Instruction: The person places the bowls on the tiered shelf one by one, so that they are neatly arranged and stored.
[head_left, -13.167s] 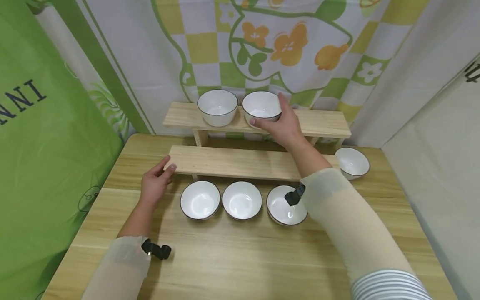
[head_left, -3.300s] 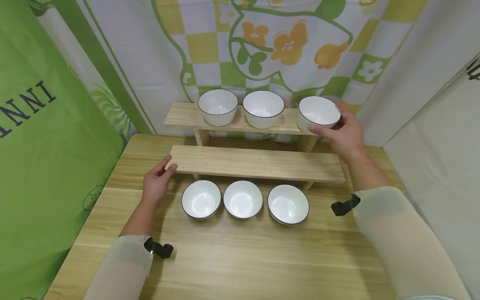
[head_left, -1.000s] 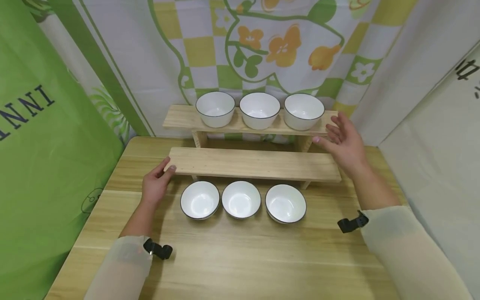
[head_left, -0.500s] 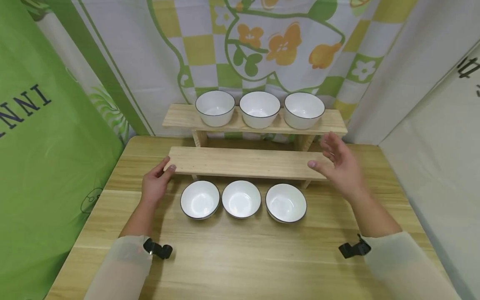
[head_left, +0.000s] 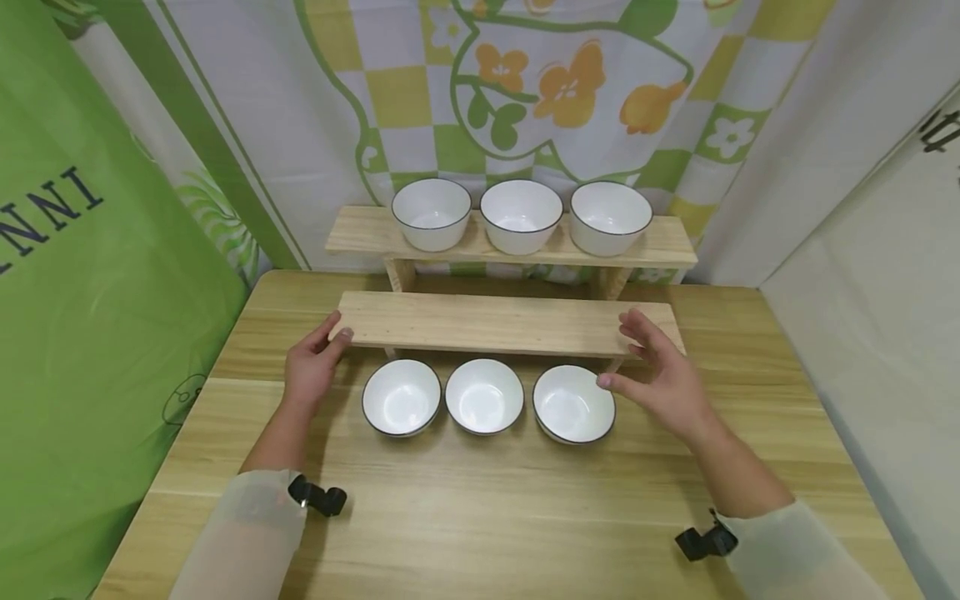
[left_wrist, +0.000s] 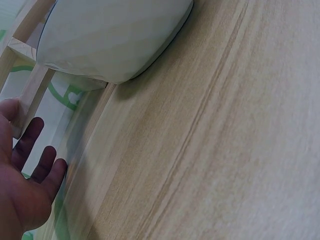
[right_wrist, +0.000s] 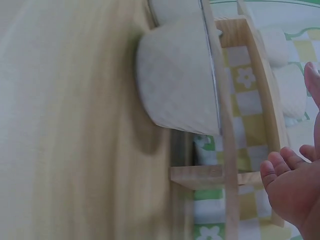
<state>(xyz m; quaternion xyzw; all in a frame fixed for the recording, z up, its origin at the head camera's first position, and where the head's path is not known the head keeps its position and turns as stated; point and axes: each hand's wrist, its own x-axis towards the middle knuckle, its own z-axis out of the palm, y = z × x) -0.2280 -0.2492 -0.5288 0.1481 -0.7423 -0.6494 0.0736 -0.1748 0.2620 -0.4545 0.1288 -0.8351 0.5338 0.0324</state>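
Note:
My left hand [head_left: 309, 371] pinches the left end of the lower wooden shelf board [head_left: 480, 322] between thumb and fingers; the other fingers extend loosely in the left wrist view. My right hand [head_left: 667, 387] is spread, holding nothing, its fingers over the board's right end. Its thumb tip overlaps the rim of the right front bowl [head_left: 573, 404], white with a dark rim. Beside that bowl on the table stand a middle bowl [head_left: 483, 398] and a left bowl [head_left: 401, 400]. Three matching bowls line the upper shelf board [head_left: 360, 229]: left [head_left: 431, 236], middle [head_left: 521, 240], right [head_left: 611, 240].
The two-tier wooden rack stands at the back of the wood-grain table [head_left: 480, 517], before a patterned curtain [head_left: 405, 100]. Green cloth [head_left: 90, 333] hangs at the left, a pale wall panel [head_left: 885, 292] at the right. Each wrist carries a black camera mount [head_left: 705, 543].
My right hand set a third bowl on the upper shelf, slid leftward from its earlier spot, released it, then moved down to the right front bowl. My left hand stays on the lower board.

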